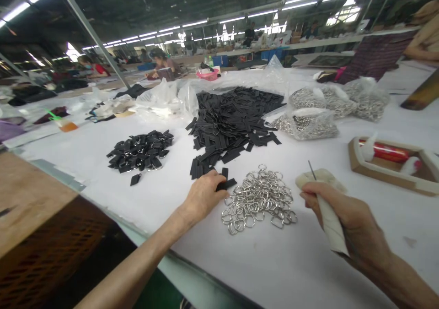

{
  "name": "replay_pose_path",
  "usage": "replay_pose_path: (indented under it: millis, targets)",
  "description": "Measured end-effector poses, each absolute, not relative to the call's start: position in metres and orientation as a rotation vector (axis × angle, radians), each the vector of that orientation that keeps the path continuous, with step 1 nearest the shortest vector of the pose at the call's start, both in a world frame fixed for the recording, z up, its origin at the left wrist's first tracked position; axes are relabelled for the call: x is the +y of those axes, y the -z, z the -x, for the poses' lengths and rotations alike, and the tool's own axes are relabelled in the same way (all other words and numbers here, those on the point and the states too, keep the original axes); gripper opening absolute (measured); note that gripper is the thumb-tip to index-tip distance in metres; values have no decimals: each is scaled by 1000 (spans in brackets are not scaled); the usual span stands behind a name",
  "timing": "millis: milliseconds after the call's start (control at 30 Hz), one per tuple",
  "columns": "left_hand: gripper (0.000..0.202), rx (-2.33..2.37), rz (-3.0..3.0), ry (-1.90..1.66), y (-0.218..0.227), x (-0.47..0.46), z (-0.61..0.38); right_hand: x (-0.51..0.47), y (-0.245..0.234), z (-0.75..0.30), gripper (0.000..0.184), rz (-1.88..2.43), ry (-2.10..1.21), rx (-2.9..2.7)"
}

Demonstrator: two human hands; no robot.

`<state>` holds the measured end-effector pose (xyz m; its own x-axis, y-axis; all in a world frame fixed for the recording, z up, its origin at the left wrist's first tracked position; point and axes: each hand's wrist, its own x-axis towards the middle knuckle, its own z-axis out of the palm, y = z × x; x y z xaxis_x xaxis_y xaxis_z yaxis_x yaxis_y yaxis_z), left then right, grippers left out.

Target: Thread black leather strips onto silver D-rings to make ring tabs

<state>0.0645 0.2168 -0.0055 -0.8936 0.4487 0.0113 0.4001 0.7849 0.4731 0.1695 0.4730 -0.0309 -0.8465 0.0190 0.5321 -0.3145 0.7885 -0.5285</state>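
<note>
My left hand (205, 193) reaches to the near edge of a heap of black fabric strips (236, 112), its thumb and fingers curled around a black strip (227, 184). Just right of it lies a pile of silver D-rings (262, 194). My right hand (350, 217) is closed around a tool (329, 222) with a pale wrapped handle and a thin dark metal tip. That tip points up over a whitish pad (320, 179) on the table. Off to the left sits a pile of black strips folded through rings (140, 151), with one loose piece (136, 179) before it.
Clear bags of rings (308, 123) stand at the back right. A cardboard tray (391, 169) holds a red tube and white bottles. Plastic sheeting (168, 98) and an orange glue bottle (65, 123) lie left. The table's edge (137, 233) runs in front; people work further back.
</note>
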Motion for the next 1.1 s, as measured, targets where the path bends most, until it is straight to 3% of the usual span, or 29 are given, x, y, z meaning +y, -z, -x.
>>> replay_pose_path:
  millis: [133, 267, 333, 433, 533, 633, 900, 1100]
  targets:
    - [23, 2931, -793, -334, 8, 222, -59, 468, 22, -169, 8, -314, -888, -2689]
    - [27, 2995, -840, -160, 11, 226, -59, 460, 17, -169, 10, -509, -943, -2835]
    - [27, 3022, -797, -306, 8, 228, -62, 457, 19, -169, 9, -587, -891, -2830]
    - [22, 2932, -630, -817, 0, 231, -68, 451, 26, -167, 11, -586, -698, -2812]
    - [16, 2523, -430, -1378, -8, 242, -75, 445, 34, -166, 11, -503, -546, -2800]
    - [9, 2061, -283, -1679, -8, 260, -79, 442, 39, -165, 9, -474, -571, -2787]
    - [8, 1647, -67, -1832, 12, 289, -82, 443, 41, -167, 13, -328, -1112, -2726]
    - [12, 1590, -163, -1781, 19, 284, -88, 457, 30, -163, 3, -57, -1190, -2491]
